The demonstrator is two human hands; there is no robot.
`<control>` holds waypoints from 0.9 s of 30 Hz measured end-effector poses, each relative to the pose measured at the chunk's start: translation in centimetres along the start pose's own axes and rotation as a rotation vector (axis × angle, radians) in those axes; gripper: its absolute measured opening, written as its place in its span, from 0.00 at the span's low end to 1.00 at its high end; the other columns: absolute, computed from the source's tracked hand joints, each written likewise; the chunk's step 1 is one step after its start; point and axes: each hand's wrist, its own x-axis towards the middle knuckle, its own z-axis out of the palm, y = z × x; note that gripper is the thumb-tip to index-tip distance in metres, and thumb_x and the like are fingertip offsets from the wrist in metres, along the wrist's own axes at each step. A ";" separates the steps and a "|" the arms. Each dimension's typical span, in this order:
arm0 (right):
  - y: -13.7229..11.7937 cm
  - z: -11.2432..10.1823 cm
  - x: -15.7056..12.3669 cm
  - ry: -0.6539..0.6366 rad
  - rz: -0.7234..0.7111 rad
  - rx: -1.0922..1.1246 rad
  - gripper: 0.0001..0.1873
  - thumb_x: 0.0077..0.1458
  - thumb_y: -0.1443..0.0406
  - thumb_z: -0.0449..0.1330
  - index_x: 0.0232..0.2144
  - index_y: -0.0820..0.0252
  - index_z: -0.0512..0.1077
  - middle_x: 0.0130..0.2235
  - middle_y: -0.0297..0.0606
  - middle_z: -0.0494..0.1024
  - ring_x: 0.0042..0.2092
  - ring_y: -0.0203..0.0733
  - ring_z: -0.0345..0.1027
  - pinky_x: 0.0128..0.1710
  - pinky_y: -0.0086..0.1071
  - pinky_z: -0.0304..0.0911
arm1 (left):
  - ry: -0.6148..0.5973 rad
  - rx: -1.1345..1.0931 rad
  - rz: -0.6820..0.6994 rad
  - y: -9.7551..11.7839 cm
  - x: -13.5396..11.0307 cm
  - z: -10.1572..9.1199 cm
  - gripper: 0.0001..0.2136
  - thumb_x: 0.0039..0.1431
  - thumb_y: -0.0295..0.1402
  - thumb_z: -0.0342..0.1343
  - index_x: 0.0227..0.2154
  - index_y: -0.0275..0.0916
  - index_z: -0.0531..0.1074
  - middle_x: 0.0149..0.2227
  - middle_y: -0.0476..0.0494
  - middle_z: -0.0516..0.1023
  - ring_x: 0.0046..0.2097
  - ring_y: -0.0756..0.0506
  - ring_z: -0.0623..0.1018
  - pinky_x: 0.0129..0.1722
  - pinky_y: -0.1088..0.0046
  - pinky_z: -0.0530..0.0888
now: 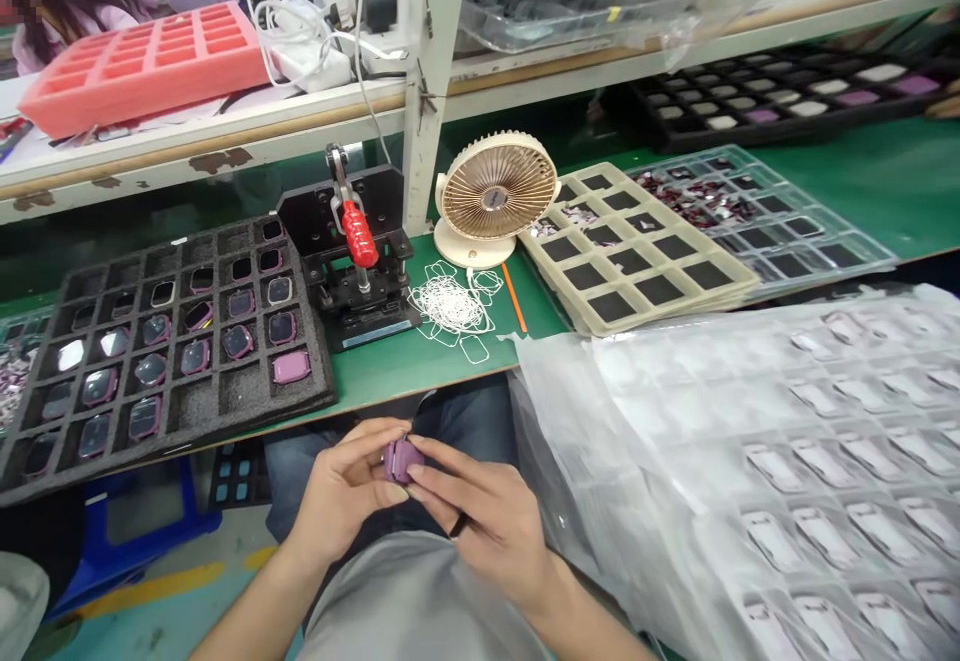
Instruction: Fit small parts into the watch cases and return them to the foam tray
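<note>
Over my lap, in front of the bench edge, both hands grip a small purple smartwatch case point(403, 460). My left hand point(346, 488) pinches its left side between thumb and fingers. On the right side, the thumb and fingers of my right hand point(484, 506) press against it; a dark ring sits on one finger. Fingers cover part of the case. Ahead on the green bench lies a heap of thin white gasket rings point(452, 305). To the left, a black foam tray point(202, 404) holds several purple watch cases, most with dark screens.
A black toggle-clamp press point(364, 291) with a red handle stands beside the foam tray. Behind the rings is a beige fan point(496, 191), with an orange stick point(514, 298) nearby. Beige trays point(637, 241) and a plastic-covered tray point(750, 441) occupy the right. A shelf point(570, 76) crosses above.
</note>
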 end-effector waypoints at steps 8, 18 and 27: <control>0.5 -0.1 -0.3 -0.066 -0.048 -0.013 0.25 0.66 0.72 0.63 0.60 0.45 0.76 0.59 0.39 0.81 0.50 0.42 0.83 0.41 0.31 0.78 | 0.014 0.019 0.021 -0.4 0.0 -0.3 0.25 0.48 0.33 0.78 0.51 0.47 0.85 0.57 0.33 0.79 0.58 0.33 0.79 0.57 0.55 0.78; 1.3 1.6 -1.1 -0.095 -0.082 -0.149 0.34 0.65 0.76 0.54 0.68 0.45 0.67 0.65 0.45 0.75 0.46 0.42 0.84 0.41 0.33 0.79 | 0.086 0.043 0.031 -0.3 0.0 0.4 0.22 0.55 0.37 0.74 0.53 0.46 0.84 0.61 0.34 0.78 0.61 0.33 0.78 0.60 0.57 0.76; 0.9 1.7 0.2 -0.154 0.177 0.002 0.10 0.68 0.60 0.62 0.50 0.54 0.73 0.43 0.41 0.81 0.42 0.43 0.79 0.37 0.33 0.70 | 0.274 -0.053 0.042 -1.1 -0.4 0.8 0.13 0.54 0.33 0.75 0.44 0.43 0.87 0.42 0.39 0.89 0.43 0.41 0.87 0.48 0.66 0.82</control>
